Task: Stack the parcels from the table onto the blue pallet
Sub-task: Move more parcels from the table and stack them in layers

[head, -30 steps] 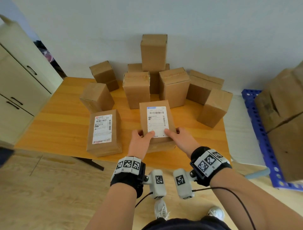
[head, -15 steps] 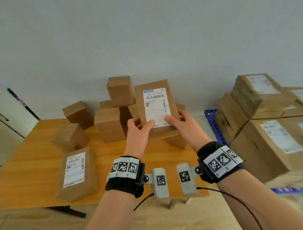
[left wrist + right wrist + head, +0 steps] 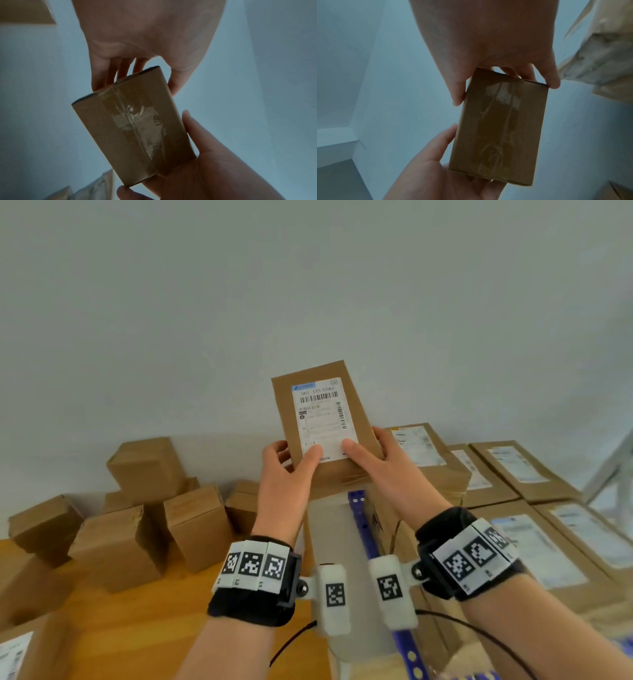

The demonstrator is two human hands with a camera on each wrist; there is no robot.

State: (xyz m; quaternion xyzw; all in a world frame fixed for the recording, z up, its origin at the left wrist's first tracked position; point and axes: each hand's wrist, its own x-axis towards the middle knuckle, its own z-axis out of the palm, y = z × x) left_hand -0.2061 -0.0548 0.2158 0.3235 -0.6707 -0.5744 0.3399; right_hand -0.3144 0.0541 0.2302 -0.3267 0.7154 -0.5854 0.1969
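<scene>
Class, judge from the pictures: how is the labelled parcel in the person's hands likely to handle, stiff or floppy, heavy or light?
Probably stiff: the parcel keeps sharp flat faces while gripped only at its near end. Likely light: just the fingers and thumbs hold it aloft. Its glossy tape may be slippery.

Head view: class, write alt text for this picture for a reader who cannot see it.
Two hands, the left hand and the right hand, hold a labelled cardboard parcel up in front of a pale wall. Left and below, more parcels stand on a wooden table; right, labelled boxes are stacked by a blue pallet.
</scene>
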